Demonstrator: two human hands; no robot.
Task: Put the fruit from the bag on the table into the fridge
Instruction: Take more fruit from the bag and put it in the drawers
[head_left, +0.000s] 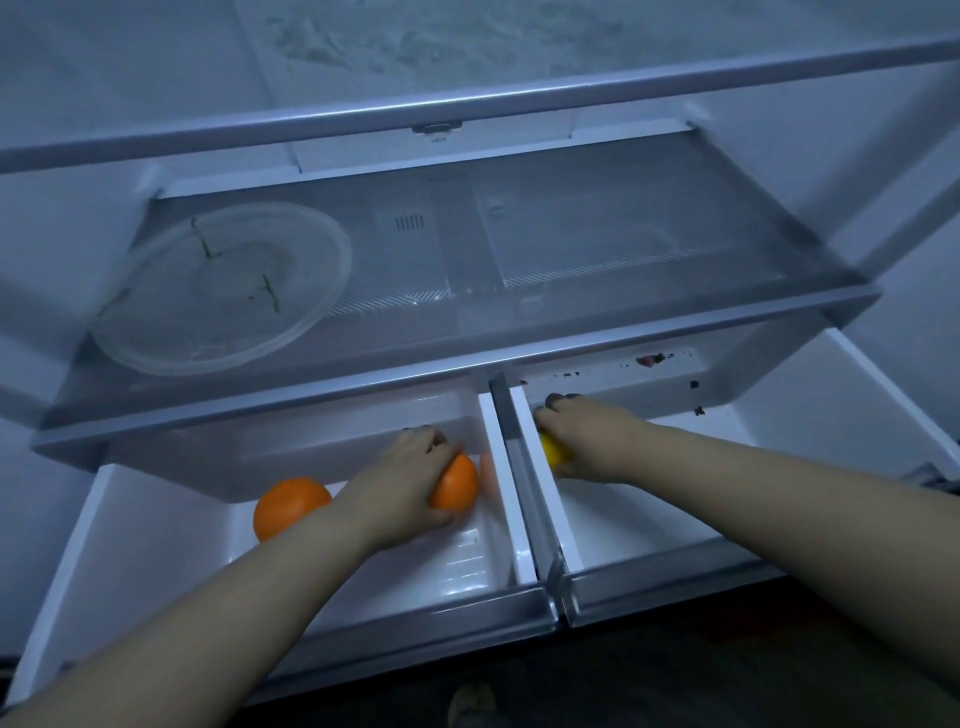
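Left hand (410, 478) in left drawer (457, 564): fingers (434, 442) curled round orange (457, 486), near the divider wall. Second orange (288, 506) loose on the drawer floor, just left of that wrist. Right hand (589, 441) in right drawer (649, 525): fingers curled over yellow fruit (553, 453), mostly hidden.

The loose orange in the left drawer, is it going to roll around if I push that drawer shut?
Likely yes. The loose orange is round and lies free on the smooth floor of the left drawer, so a shove would likely set it rolling. Its skin looks whole, so a bump against the wall probably won't hurt it.
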